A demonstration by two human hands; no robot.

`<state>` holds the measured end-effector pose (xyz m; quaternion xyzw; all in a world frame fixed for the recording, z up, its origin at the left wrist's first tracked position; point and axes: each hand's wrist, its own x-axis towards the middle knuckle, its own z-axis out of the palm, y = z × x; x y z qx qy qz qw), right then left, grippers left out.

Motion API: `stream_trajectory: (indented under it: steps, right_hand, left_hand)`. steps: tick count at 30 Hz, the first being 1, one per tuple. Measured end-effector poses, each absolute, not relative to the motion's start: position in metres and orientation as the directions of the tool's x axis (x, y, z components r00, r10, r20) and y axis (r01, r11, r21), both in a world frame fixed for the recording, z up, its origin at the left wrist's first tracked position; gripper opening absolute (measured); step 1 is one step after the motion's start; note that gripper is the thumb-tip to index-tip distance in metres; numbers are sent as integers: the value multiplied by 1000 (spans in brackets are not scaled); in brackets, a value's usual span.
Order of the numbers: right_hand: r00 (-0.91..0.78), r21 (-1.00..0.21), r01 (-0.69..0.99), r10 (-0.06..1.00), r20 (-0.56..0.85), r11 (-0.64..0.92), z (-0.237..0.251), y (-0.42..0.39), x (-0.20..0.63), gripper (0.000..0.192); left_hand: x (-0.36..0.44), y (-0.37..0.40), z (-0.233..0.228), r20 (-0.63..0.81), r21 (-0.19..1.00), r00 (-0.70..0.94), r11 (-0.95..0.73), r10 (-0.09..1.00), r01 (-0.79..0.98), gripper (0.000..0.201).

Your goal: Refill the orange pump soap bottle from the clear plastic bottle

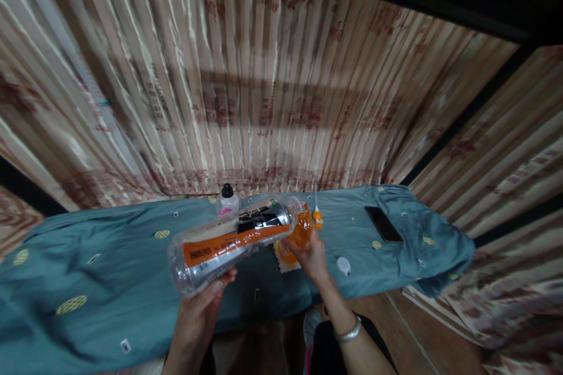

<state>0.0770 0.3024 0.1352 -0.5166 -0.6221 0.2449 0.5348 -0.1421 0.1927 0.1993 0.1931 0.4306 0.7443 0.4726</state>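
My left hand (206, 299) is closed around the lower side of a large clear plastic bottle (233, 240) with an orange, silver and black label. The bottle is tilted, its neck pointing right and slightly up. In my right hand (312, 255) is a small orange translucent bottle (301, 229), held with its opening by the large bottle's neck. Whether the two mouths touch, I cannot tell. Just behind the orange bottle lies an orange pump top (317, 220) with a thin tube. A packet with an orange print (287, 258) lies partly hidden beneath my right hand.
A clear bottle with a black cap (227, 202) stands behind the large bottle. To the right lie a white round lid (343, 265) and a dark phone (383, 224). Teal cloth (132, 263) covers the surface, with curtains (264, 82) hanging behind it.
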Motion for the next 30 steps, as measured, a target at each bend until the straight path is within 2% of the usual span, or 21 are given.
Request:
stream_trajectory:
  steps: [11,18,23,30]
  right_hand:
    - [88,-873,339,912,400,350,137,300,78,56]
    - [94,-870,307,898,430,385,141,299,76,55]
    - [83,-865,335,903,422,374,141,299,76,59]
    - [61,-854,367,906,419,370,142,298,79,65]
  left_hand:
    - [-146,192,194,-70,829,-474,-213,878,-518,46]
    - [-147,194,196,-93,840,-497,-200,863,-504,42]
    - [-145,195,198,-76,844,-512,-218,856,-490,47]
    - [-146,196,201,-76,839,-507,-220,858,-497,42]
